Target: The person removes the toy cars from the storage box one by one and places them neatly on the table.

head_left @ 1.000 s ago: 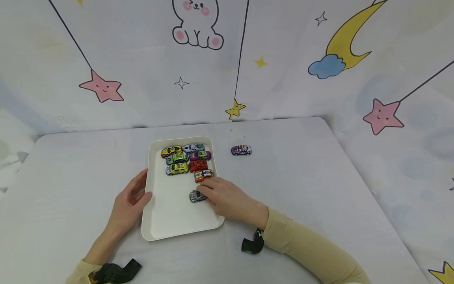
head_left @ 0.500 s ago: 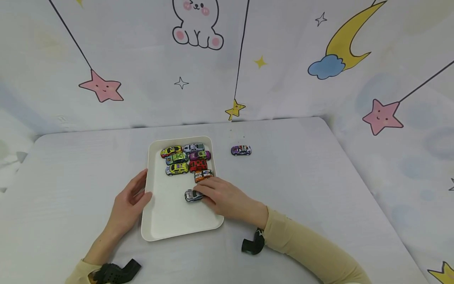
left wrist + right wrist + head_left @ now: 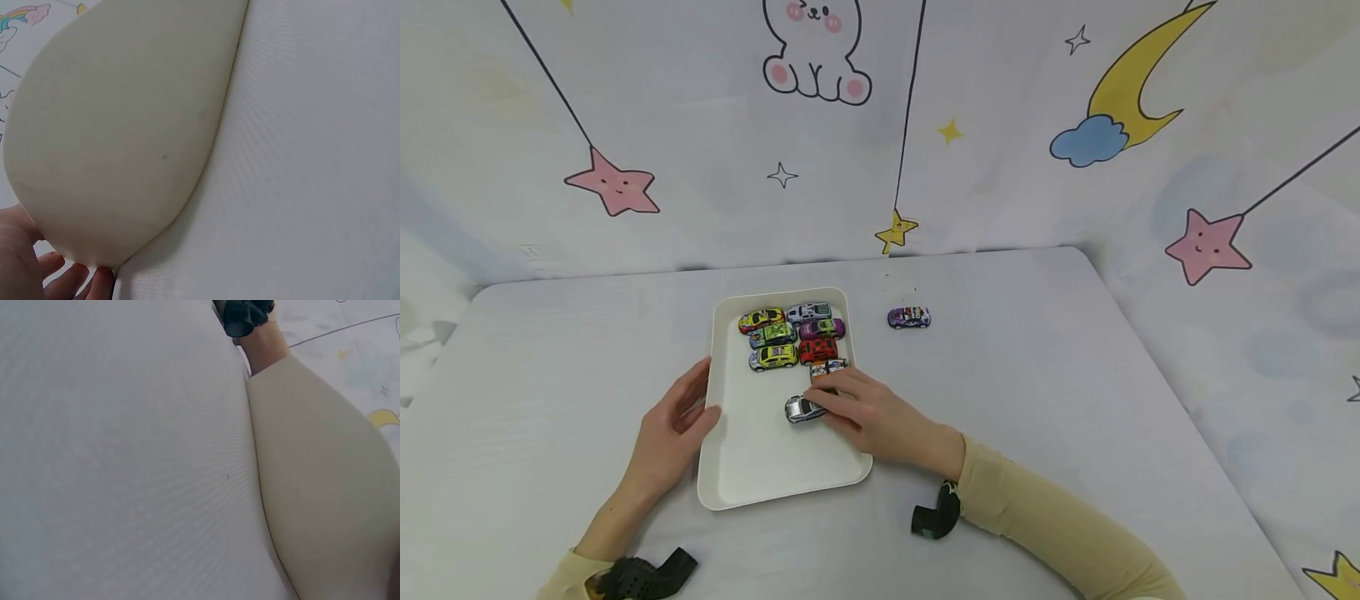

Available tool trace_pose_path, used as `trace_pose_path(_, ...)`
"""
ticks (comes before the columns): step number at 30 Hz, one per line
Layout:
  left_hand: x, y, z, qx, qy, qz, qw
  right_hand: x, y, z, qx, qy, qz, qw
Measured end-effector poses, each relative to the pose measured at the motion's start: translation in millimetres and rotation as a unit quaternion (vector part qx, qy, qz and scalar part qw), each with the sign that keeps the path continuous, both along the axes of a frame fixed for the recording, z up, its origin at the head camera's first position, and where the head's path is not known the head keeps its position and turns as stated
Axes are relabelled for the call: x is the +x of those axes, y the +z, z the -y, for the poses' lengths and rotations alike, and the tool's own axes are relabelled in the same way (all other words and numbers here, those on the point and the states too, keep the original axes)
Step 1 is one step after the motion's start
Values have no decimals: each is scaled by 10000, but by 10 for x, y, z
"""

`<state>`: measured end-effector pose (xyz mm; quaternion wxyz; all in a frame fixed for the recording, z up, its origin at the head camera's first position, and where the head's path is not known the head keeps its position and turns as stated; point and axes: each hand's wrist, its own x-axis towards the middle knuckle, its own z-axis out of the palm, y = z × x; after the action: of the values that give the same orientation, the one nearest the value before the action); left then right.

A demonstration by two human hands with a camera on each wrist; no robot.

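Right hand: the right hand (image 3: 868, 414) lies inside the white tray (image 3: 752, 467), lower centre of the head view, fingertips curled onto the rear of a silver toy car (image 3: 801, 408) and holding it.
Left hand: the left hand (image 3: 673, 425) rests against the tray's left rim, left of centre, fingers fairly straight and relaxed, thumb touching the wall; the left wrist view shows only fingertips (image 3: 69, 281) at the underside of the rim (image 3: 125, 144).
Silver car: it sits on the tray floor, near the middle, just below an orange car (image 3: 827, 367) and apart from the parked cluster.
Parked cars: in the upper part of the tray, close together in two rows, stand a yellow-red car (image 3: 761, 319), a white car (image 3: 808, 312), a green car (image 3: 772, 335), a purple-green car (image 3: 822, 328), a yellow car (image 3: 772, 357) and a red car (image 3: 817, 349).
Outside the tray: a purple car (image 3: 909, 317) stands alone on the pale surface (image 3: 1037, 375), right of the tray and well apart from it.
Handling: the silver car looks small, light, rigid and smooth, and on free wheels it would likely roll off under a loose push; a pinch across both sides of the body seems the surest hold.
Right wrist view: only a sleeve (image 3: 325, 475) and the surface.
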<state>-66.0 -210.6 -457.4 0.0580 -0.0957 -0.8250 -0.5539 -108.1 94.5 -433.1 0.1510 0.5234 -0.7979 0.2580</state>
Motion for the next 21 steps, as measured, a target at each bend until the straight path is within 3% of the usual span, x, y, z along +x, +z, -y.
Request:
trace_pose_path(12,4,-5,6,-6,5,-25,10000,-27,-76,-6,-612,91,148,9980)
trace_pose_path(21,-4,-14,13,26,2,40,10000,-60,-211,-16,-1644,-188,50,9862)
